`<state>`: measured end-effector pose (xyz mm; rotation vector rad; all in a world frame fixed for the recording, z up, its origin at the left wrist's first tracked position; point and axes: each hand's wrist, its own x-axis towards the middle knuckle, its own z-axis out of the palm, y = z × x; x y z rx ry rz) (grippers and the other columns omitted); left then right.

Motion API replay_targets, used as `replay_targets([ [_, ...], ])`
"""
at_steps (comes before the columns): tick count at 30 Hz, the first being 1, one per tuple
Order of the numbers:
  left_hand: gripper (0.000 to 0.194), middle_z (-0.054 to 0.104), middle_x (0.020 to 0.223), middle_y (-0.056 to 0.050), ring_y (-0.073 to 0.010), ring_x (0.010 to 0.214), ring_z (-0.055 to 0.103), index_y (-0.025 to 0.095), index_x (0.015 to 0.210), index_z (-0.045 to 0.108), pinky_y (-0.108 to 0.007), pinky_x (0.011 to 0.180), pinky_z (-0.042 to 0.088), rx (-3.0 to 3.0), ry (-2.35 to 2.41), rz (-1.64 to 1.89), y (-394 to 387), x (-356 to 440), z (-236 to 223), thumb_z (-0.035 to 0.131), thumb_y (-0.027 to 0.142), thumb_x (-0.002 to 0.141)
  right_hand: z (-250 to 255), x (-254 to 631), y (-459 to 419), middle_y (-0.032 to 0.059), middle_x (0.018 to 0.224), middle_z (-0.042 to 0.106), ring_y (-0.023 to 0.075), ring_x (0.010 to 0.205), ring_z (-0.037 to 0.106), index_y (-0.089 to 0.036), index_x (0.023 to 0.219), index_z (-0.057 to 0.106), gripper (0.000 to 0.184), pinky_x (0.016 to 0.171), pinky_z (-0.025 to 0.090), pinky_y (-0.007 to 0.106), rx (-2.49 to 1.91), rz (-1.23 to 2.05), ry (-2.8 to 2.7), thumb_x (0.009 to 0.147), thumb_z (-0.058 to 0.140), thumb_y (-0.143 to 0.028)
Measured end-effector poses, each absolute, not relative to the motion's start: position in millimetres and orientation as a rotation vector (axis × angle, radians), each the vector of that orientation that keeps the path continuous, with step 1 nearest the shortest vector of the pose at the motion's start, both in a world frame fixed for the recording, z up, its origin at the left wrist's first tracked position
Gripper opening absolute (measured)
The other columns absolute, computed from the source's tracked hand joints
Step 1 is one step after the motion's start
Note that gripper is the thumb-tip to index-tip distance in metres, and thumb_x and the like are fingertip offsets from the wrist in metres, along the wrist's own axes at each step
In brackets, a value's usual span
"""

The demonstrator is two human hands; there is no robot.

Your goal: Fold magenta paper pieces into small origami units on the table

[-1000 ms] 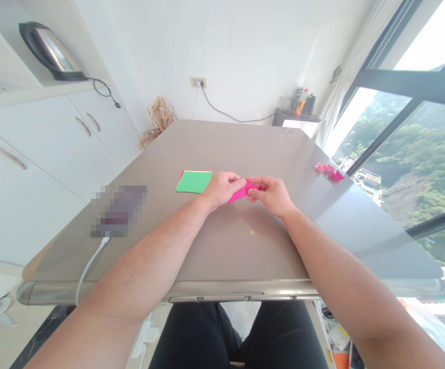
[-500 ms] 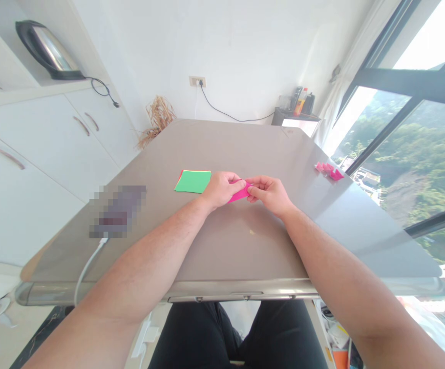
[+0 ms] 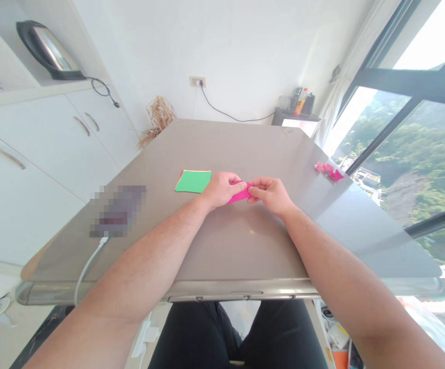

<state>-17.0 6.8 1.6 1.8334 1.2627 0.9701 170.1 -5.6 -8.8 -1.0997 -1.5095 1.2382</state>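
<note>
A small folded pink paper (image 3: 239, 194) sits between my two hands just above the grey table (image 3: 237, 241). My left hand (image 3: 220, 188) pinches its left end with curled fingers. My right hand (image 3: 270, 195) pinches its right end, thumb on top. Just left of my left hand lies a stack of coloured paper squares (image 3: 193, 181) with a green sheet on top.
Several small folded pink pieces (image 3: 330, 170) lie near the table's right edge by the window. A blurred flat device (image 3: 118, 211) with a white cable (image 3: 87, 266) lies at the left. White cabinets stand on the left, a kettle (image 3: 49, 50) above them.
My fingers have shifted slightly on the pink paper; my right hand has edged a little toward the left. Everything else is still.
</note>
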Motion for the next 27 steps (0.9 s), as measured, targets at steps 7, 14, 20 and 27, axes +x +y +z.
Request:
replay_targets([
  [7, 0.030, 0.063, 0.066, -0.001, -0.0128, 0.060, 0.052, 0.016, 0.071, 0.067, -0.025, 0.055, 0.037, 1.896, 1.215, 0.924, 5.6, -17.7, 3.6, 0.065, 0.045, 0.078, -5.2, 168.1, -8.3, 0.0019, 0.064, 0.071, 0.0173, 0.061, 0.069, -0.019, 0.076, 0.069, 0.016, 0.063, 0.057, 0.030, -1.167, 1.227, -1.528, 0.074, 0.076, -0.033],
  [14, 0.030, 0.065, 0.068, -0.001, -0.0137, 0.063, 0.054, 0.017, 0.074, 0.068, -0.026, 0.057, 0.039, 1.944, 1.178, 0.906, 7.4, -18.6, 1.2, 0.062, 0.045, 0.081, -2.7, 167.6, -9.9, 0.0008, 0.059, 0.068, 0.0179, 0.061, 0.068, -0.020, 0.071, 0.063, 0.015, 0.061, 0.054, 0.029, -1.213, 1.212, -1.547, 0.074, 0.074, -0.030],
  [20, 0.028, 0.062, 0.067, 0.000, -0.0126, 0.062, 0.052, 0.017, 0.073, 0.066, -0.026, 0.057, 0.038, 1.929, 1.155, 0.931, 9.5, -18.1, -1.8, 0.063, 0.044, 0.080, -3.8, 165.6, -9.6, -0.0007, 0.057, 0.065, 0.0171, 0.059, 0.067, -0.021, 0.067, 0.061, 0.015, 0.057, 0.049, 0.027, -1.236, 1.128, -1.548, 0.073, 0.071, -0.030],
  [27, 0.019, 0.067, 0.072, -0.003, -0.0143, 0.067, 0.058, 0.016, 0.075, 0.067, -0.027, 0.060, 0.041, 1.847, 1.136, 0.982, 9.0, -16.7, -4.7, 0.068, 0.036, 0.075, -6.3, 166.6, -12.5, 0.0001, 0.058, 0.065, 0.0171, 0.059, 0.064, -0.021, 0.068, 0.062, 0.014, 0.054, 0.043, 0.027, -1.292, 0.998, -1.662, 0.075, 0.067, -0.032],
])
